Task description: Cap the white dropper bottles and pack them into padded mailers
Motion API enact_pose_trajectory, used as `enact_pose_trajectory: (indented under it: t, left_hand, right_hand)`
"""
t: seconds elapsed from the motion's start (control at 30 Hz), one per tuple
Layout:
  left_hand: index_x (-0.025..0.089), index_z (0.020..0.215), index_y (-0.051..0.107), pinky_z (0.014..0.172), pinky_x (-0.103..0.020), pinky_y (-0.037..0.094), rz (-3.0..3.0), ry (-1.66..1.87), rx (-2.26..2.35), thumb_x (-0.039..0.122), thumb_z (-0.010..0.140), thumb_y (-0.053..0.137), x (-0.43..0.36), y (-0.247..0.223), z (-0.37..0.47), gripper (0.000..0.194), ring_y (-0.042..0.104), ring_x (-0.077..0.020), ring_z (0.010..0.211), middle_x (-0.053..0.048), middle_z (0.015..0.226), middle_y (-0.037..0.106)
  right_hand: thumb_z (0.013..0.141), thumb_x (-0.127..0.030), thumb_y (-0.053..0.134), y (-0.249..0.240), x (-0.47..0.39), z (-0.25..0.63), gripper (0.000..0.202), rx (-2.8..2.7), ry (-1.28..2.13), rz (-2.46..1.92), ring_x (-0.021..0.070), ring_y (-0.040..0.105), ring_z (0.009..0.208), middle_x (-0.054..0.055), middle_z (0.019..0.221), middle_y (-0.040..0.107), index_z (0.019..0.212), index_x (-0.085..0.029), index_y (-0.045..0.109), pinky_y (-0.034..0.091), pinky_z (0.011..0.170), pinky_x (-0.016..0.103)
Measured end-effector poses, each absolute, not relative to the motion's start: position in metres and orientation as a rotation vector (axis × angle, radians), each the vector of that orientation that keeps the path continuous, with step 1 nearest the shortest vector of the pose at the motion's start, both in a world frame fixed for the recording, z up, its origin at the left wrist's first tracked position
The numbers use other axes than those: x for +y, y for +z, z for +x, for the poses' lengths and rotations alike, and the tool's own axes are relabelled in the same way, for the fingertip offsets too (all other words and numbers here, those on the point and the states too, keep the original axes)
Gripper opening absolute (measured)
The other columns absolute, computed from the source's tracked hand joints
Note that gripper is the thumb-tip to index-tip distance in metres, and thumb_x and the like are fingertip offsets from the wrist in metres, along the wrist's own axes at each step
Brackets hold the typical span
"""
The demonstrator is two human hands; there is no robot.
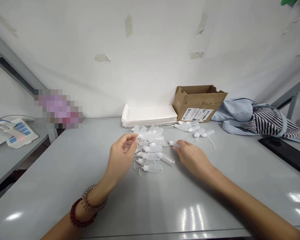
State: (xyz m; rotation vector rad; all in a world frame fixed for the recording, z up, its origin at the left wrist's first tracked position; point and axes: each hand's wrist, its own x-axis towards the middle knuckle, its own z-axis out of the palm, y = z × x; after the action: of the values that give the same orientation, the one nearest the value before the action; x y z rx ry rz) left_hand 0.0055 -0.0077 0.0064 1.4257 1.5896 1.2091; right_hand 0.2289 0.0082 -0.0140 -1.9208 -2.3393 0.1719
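Small translucent plastic squeeze bottles (pixel 152 168) with white caps and looped cap straps lie in a loose pile at the middle of the table. My left hand (pixel 122 153) is at the pile's left side, thumb and forefinger closed on the capped end of a squeeze bottle (pixel 147 135). To the right of the pile, my right hand (pixel 193 156) grips another squeeze bottle (pixel 174 144), its white tip pointing left and its body partly hidden by my fingers. A smaller group of similar bottles (pixel 193 128) lies farther back on the right.
Behind the pile rests a stack of white envelopes (pixel 150 115). An open cardboard box (pixel 199 103) stands beside it against the wall. At the right are a folded blue and striped cloth (pixel 264 120) and a black phone (pixel 286 156). The grey table (pixel 90 140) has a front edge near me.
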Motion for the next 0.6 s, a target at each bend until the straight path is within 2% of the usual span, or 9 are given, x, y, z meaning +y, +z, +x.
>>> enact_pose_trajectory:
  t: [0.07, 0.17, 0.23, 0.33, 0.4, 0.5, 0.6]
  left_hand:
    - [0.015, 0.098, 0.063, 0.057, -0.022, 0.045, 1.46, 1.196, 1.526, 0.034, 0.082, 0.058, -0.01, 0.007, 0.007, 0.026, 0.051, -0.0111, 0.062, 0.0, 0.073, 0.056]
    - [0.015, 0.095, 0.063, 0.058, -0.022, 0.046, 1.514, 1.137, 1.413, 0.033, 0.083, 0.058, -0.015, 0.006, 0.01, 0.022, 0.052, -0.0114, 0.063, 0.001, 0.069, 0.055]
    - [0.015, 0.097, 0.063, 0.058, -0.022, 0.047, 1.524, 1.057, 1.346, 0.033, 0.084, 0.057, -0.017, 0.005, 0.012, 0.023, 0.054, -0.0112, 0.063, 0.001, 0.07, 0.056]
    - [0.016, 0.108, 0.06, 0.056, -0.021, 0.048, 1.529, 0.909, 1.239, 0.035, 0.086, 0.055, -0.02, 0.005, 0.015, 0.03, 0.054, -0.0098, 0.06, 0.0, 0.077, 0.058]
    - [0.016, 0.111, 0.059, 0.057, -0.021, 0.049, 1.58, 0.804, 1.127, 0.033, 0.085, 0.055, -0.022, 0.007, 0.016, 0.032, 0.055, -0.0102, 0.064, -0.002, 0.084, 0.061]
    - [0.016, 0.109, 0.061, 0.062, -0.022, 0.05, 1.664, 0.671, 0.951, 0.029, 0.084, 0.057, -0.026, 0.009, 0.017, 0.028, 0.056, -0.0118, 0.072, -0.003, 0.087, 0.061]
    - [0.016, 0.101, 0.062, 0.058, -0.02, 0.049, 1.643, 0.668, 0.947, 0.031, 0.086, 0.054, -0.027, 0.009, 0.018, 0.022, 0.055, -0.0105, 0.066, -0.002, 0.081, 0.061]
  right_hand:
    - [0.096, -0.022, 0.036, -0.01, 0.011, 0.232, 0.022, -2.283, 0.149, -1.956, 0.0249, 0.065, 0.068, 0.015, 0.087, 0.067, 0.093, -0.012, 0.056, 0.032, 0.052, 0.028]
    - [0.096, -0.024, 0.036, -0.005, 0.011, 0.235, 0.024, -2.195, 0.099, -1.968, 0.0254, 0.065, 0.072, 0.016, 0.095, 0.067, 0.11, -0.011, 0.049, 0.036, 0.055, 0.029]
    - [0.095, -0.029, 0.037, -0.005, 0.007, 0.234, 0.029, -2.163, 0.08, -1.908, 0.0236, 0.064, 0.067, 0.012, 0.086, 0.068, 0.116, -0.011, 0.043, 0.037, 0.055, 0.028]
    - [0.094, -0.035, 0.04, -0.007, -0.002, 0.23, 0.029, -2.127, 0.031, -1.64, 0.0187, 0.058, 0.048, 0.002, 0.063, 0.062, 0.111, -0.012, 0.043, 0.036, 0.047, 0.025]
    - [0.093, -0.034, 0.04, -0.01, -0.007, 0.227, 0.026, -2.097, -0.048, -1.457, 0.0159, 0.053, 0.04, -0.002, 0.054, 0.057, 0.106, -0.012, 0.045, 0.032, 0.042, 0.023]
    - [0.093, -0.032, 0.04, -0.013, -0.01, 0.225, 0.022, -2.092, -0.201, -1.332, 0.0142, 0.05, 0.036, -0.004, 0.05, 0.053, 0.101, -0.012, 0.047, 0.027, 0.038, 0.021]
    - [0.094, -0.029, 0.039, -0.015, -0.007, 0.225, 0.02, -2.104, -0.301, -1.269, 0.0134, 0.049, 0.036, -0.004, 0.05, 0.052, 0.099, -0.012, 0.047, 0.026, 0.038, 0.021]
